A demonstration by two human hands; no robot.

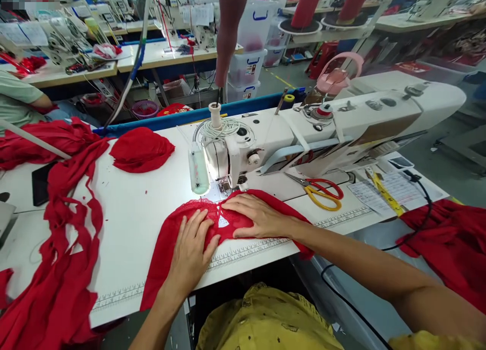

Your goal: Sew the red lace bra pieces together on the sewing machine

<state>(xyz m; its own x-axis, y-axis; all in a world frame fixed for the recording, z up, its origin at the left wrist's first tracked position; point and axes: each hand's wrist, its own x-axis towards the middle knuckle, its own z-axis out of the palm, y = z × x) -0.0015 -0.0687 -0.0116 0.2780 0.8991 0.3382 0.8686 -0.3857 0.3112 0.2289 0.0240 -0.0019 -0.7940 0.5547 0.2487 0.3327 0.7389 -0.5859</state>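
A red garment piece with lace (163, 256) lies spread on the white table in front of the sewing machine (261, 142). My left hand (192, 246) rests flat on its left part, fingers stretched toward the needle area. On its right part lies my right hand (258, 216), palm down with fingers extended to the left. Between the hands a small triangular gap in the lace shows the white table. The far edge of the fabric is close to the presser foot (225, 184); whether it lies under the foot I cannot tell.
Scissors (322, 192) with red and yellow handles lie right of the fabric, near paper sheets and a yellow tape measure (385, 194). A red fabric stack (142, 149) sits at the back left, beside long red strips (72, 228). More red fabric (448, 244) hangs at right.
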